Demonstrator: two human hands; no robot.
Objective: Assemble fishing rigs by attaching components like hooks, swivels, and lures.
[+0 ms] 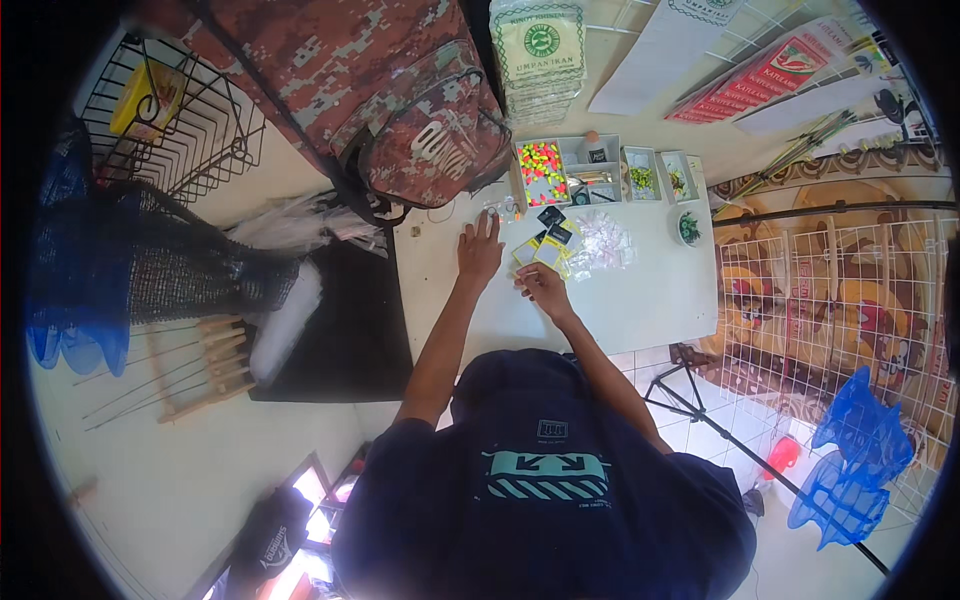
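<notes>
My left hand (480,248) lies toward the far left of the white table (620,300), fingers stretched out. Its fingertips reach small clear plastic pieces (508,209), too small to name. To its right my right hand (543,287) is closed, thumb and fingers drawn together. What it holds, if anything, I cannot make out. Just beyond it lie several yellow-and-white cards (548,252) and black cards (562,233), partly overlapping. A spread of small clear plastic bags (605,242) lies right of the cards.
Along the back edge stand a grey tray (566,152) with red and yellow-green beads (541,170) and small boxes (640,155) of green bits. A potted plant (688,228) is at the right. A camouflage backpack (430,140) hangs back left, and a black tripod (690,395) stands right.
</notes>
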